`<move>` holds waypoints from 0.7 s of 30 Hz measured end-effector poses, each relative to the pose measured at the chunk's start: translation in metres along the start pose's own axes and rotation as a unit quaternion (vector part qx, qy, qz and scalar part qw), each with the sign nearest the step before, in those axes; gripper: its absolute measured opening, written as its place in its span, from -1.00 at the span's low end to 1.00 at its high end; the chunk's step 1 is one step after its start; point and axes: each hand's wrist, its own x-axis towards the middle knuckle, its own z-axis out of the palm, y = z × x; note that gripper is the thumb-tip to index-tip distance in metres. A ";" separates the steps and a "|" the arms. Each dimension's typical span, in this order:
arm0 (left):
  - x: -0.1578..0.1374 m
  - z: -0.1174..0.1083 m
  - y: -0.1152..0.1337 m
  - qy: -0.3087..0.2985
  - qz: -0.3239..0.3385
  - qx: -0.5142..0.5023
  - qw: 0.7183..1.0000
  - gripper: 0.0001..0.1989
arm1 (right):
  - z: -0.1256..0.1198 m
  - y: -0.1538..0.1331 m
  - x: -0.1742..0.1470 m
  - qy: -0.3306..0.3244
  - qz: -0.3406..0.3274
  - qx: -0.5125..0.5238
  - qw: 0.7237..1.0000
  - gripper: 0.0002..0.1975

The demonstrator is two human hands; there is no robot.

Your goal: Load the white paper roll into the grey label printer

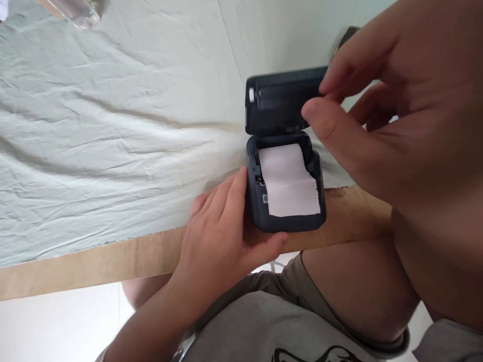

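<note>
A small dark portable thermal printer (256,216) sits at the near edge of the cloth-covered table, its lid (279,98) swung back. White paper (292,186) comes out of its compartment and lies over the front of the body, with a ragged right edge. My left hand (221,226) grips the printer body, fingers along its left side and thumb at its front edge. At the right end of the raised lid, my right hand (377,100) has its thumb and forefinger closed together on the lid's edge; the other fingers are curled behind.
A pale wrinkled cloth (113,125) covers the table, with a bare wooden edge (151,254) along the front. A clear glass-like object (85,15) lies at the top left. Behind my right hand, a dark rounded object (345,37) is partly hidden. My legs are below the edge.
</note>
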 end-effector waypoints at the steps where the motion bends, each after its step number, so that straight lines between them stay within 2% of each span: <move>1: 0.000 0.001 0.000 0.004 0.005 0.005 1.000 -0.15 | 0.001 0.001 0.002 -0.019 -0.018 -0.004 1.000 -0.59; 3: -0.001 0.002 0.001 0.015 0.014 0.013 1.000 -0.13 | 0.004 0.004 0.004 -0.065 -0.036 -0.029 0.997 -0.68; 5: -0.001 0.005 0.002 0.023 0.017 0.015 0.999 -0.13 | 0.007 0.006 0.006 -0.129 -0.024 -0.066 0.989 -0.72; 12: -0.002 0.007 0.000 0.021 0.014 0.006 1.000 -0.18 | 0.011 0.003 0.020 -0.275 0.015 -0.139 0.951 -0.61; 14: -0.003 0.006 0.000 0.017 0.014 0.006 1.000 -0.18 | 0.010 0.003 0.021 -0.310 0.031 -0.145 0.939 -0.69; 15: -0.003 0.006 0.000 0.015 0.014 0.007 1.000 -0.18 | 0.008 0.004 0.019 -0.308 0.030 -0.129 0.942 -0.74; 17: -0.003 0.005 -0.001 0.010 0.019 0.013 1.000 -0.17 | 0.004 0.008 0.011 -0.264 0.016 -0.077 0.961 -0.74; 19: -0.003 0.002 -0.001 0.003 0.027 0.016 0.999 -0.17 | -0.004 0.012 -0.003 -0.200 0.009 -0.035 0.979 -0.61; 21: -0.002 -0.001 -0.002 -0.007 0.032 0.013 0.999 -0.18 | -0.013 0.017 -0.017 -0.170 0.011 -0.023 0.985 -0.47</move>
